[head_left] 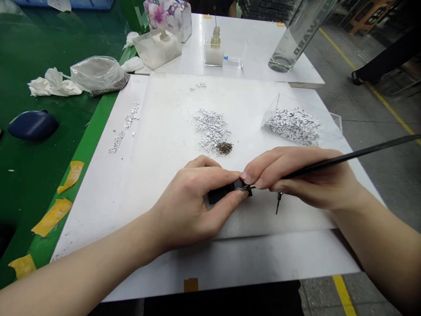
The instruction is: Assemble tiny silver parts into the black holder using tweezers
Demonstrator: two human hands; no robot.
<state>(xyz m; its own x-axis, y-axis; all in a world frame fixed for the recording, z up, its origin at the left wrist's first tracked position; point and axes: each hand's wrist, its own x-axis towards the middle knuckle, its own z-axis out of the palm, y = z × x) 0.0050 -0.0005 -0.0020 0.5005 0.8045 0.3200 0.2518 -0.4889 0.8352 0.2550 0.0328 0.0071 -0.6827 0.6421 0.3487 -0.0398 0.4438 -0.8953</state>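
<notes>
- My left hand (194, 197) is gripping a black block (219, 193), thumb on the near side, fingers on the far side.
- Block sits near the middle of the pale sheet (164, 193) on the tabletop (263, 259), partly hidden by my fingers.
- My right hand (305, 175) is closed around a long dark tool (368, 152), its shaft running off to the right; can't tell for sure if it's tweezers.
- A thin pin-tipped tool (279, 204) pokes down below my right hand, just right of the block; seems held in the same grip, top hidden.
- Small metal piece (244, 188) at the block's right end, between both sets of fingertips; too small to say if it's seated.
- Step in hand, my read: fine two-handed work on that piece, left steadying, right adjusting.
- Next move, judging from this pose, calls for keeping the block firm and the right fingertips light and well lined up; slipping could flick the piece away.
- Far side of the block: heap of white pieces (210, 125) with a pile of brown grains (224, 148) at its near right edge.
- Far right: clear tray (272, 110) holding more white pieces, lying loose together.
</notes>
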